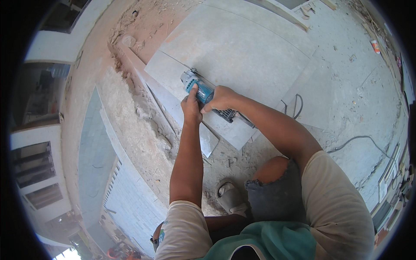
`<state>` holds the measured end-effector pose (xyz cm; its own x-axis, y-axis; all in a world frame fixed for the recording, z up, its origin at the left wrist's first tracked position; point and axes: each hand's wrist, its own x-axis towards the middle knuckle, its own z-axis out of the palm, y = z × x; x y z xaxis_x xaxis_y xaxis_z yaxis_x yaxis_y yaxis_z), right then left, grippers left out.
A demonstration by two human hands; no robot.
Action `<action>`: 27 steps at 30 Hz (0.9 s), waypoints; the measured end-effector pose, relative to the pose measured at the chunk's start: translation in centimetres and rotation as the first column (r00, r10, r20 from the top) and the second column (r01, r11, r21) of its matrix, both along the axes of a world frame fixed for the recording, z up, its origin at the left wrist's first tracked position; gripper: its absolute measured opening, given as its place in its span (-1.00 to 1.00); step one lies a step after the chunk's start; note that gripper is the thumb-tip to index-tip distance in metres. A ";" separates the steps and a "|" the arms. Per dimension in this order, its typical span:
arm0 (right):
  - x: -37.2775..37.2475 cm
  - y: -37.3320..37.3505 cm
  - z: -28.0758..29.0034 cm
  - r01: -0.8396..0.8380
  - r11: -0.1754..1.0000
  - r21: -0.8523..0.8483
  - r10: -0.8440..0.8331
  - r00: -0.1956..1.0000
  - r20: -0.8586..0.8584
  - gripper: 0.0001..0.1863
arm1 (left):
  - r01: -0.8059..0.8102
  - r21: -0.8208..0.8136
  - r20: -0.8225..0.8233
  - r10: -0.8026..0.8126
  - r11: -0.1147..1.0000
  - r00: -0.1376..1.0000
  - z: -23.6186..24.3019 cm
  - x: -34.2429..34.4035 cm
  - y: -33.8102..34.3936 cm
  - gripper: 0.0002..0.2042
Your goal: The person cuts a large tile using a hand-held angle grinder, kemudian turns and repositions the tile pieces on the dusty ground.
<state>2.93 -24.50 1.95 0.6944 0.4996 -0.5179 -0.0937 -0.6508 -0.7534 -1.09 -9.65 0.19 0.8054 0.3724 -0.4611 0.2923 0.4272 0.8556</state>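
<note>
A teal angle grinder with a silver gear head lies tilted over a large pale grey tile. My left hand is closed on the near side of its body, thumb up along the casing. Wrapped over the rear of the body is my right hand. The grinder's head sits at a dark straight line in the tile; its disc is mostly hidden. A narrow cut strip of tile lies beside the large one, on my side.
A dark power cord loops right of the grinder; a grey cable crosses the concrete. Broken rubble edges a drop on the left, with a tiled lower surface. A wooden strip lies at the far side. My sandalled foot is close by.
</note>
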 end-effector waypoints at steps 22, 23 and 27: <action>0.1 -0.1 1.1 0.007 1.000 -0.018 -0.008 0.998 -0.067 -0.20 | -0.008 0.027 -0.063 0.009 1.000 0.998 -0.1 0.3 0.1 -0.52; 0.1 -0.2 1.2 0.008 1.000 -0.016 -0.009 0.997 -0.070 -0.20 | -0.013 0.024 -0.064 0.014 1.000 0.998 0.0 0.3 0.0 -0.52; -0.2 -0.5 1.6 0.001 1.000 -0.031 -0.003 0.998 -0.069 -0.19 | -0.022 0.004 -0.047 0.022 1.000 0.999 -0.1 -0.1 -0.3 -0.52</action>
<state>2.72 -24.96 3.55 0.6573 0.4812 -0.5800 -0.1463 -0.6735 -0.7246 -1.17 -9.95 0.08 0.7745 0.3914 -0.4970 0.3228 0.4311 0.8426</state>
